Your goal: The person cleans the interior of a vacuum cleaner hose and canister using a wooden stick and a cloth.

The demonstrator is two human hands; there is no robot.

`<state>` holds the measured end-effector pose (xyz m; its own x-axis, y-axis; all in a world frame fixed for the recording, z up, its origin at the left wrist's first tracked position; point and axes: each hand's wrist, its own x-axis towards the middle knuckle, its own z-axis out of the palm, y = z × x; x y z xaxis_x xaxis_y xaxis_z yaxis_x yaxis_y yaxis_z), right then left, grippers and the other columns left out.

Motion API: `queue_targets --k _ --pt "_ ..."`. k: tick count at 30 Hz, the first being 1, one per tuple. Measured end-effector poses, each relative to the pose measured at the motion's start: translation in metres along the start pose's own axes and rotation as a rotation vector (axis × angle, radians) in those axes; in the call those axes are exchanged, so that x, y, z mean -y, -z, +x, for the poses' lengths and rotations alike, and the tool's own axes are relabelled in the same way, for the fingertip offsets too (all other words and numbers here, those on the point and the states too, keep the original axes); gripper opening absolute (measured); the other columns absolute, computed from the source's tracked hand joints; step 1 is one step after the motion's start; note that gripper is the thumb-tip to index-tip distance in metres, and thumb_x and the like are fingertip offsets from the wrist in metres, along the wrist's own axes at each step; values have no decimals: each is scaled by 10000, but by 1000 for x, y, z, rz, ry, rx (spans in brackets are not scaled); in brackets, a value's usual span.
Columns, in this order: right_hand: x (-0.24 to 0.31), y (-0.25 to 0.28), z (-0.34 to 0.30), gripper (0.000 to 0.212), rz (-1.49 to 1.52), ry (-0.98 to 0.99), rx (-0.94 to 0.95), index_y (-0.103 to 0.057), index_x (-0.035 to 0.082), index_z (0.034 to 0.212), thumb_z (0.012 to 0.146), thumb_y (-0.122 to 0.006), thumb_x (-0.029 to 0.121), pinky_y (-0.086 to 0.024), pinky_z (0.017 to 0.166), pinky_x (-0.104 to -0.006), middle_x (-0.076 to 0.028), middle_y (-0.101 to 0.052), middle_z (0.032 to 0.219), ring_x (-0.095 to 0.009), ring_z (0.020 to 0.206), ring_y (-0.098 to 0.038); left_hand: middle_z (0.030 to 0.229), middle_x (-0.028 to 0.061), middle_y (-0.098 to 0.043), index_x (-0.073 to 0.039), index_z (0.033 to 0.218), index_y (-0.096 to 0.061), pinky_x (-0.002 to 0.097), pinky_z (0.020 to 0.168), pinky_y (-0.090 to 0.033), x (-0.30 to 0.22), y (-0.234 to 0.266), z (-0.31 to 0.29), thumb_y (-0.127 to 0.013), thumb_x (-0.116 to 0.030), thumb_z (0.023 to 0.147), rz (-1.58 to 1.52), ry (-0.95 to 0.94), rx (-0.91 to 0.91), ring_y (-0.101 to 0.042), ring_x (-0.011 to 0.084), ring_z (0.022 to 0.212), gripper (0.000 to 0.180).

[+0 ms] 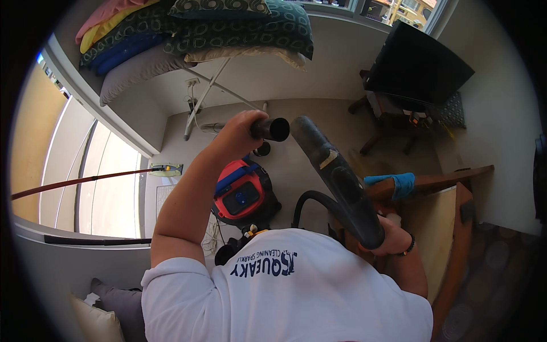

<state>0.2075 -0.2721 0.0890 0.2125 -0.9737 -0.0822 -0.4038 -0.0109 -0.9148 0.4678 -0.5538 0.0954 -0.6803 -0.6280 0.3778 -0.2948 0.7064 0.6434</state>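
My left hand (236, 134) is raised in front of me, closed around a short black tube (272, 129) whose open end points right. My right hand (392, 235) grips the lower end of a long black vacuum pipe (336, 176) that slants up to the left. The pipe's open top end sits close beside the short tube's mouth, the two apart by a small gap. A black hose (310, 199) curves down from near the pipe toward a red and black vacuum cleaner (244, 196) on the floor below my hands.
An ironing board (228, 54) piled with cushions and folded cloth stands at the back. A dark screen on a wooden stand (419, 65) is at the right. A blue cloth (401, 183) lies on a wooden rail. A long red pole (80, 181) leans at left.
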Motion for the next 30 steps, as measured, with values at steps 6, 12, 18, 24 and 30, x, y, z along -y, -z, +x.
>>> queue_targets --k 6,12,18,24,30 --pt "-41 35 -56 517 80 -176 50 -467 29 1014 539 -671 35 -400 763 -263 -68 -522 921 -153 858 -503 868 99 -529 -70 889 -498 348 762 -397 -36 -77 43 -593 7 546 -8 -140 30 -480 297 881 365" --pt "-66 44 -94 522 279 -355 143 -466 22 1009 537 -685 63 -382 786 -268 -48 -505 928 -131 870 -475 863 85 -531 -85 872 -497 343 770 -396 -34 -140 47 -613 18 525 -19 -224 162 -477 292 890 379" --pt "-73 31 -130 631 626 -515 72 -447 3 1042 521 -764 163 -355 817 -256 -20 -488 974 -111 905 -442 871 72 -520 -98 873 -499 371 836 -358 -25 -183 39 -618 14 528 33 -231 294 -473 274 928 381" --pt "-79 2 -158 638 636 -614 -197 -446 -10 1054 531 -754 186 -379 782 -247 -21 -526 906 -112 841 -475 914 52 -511 -116 891 -497 446 867 -313 -17 -200 18 -612 -14 561 131 -278 424 -454 254 973 363" --pt "-26 -42 -122 592 -173 -630 -522 -440 12 1065 521 -646 119 -416 716 -280 -117 -543 866 -223 806 -529 895 39 -518 -123 879 -505 425 837 -332 -2 -205 17 -589 -14 576 76 -237 501 -456 250 957 333"
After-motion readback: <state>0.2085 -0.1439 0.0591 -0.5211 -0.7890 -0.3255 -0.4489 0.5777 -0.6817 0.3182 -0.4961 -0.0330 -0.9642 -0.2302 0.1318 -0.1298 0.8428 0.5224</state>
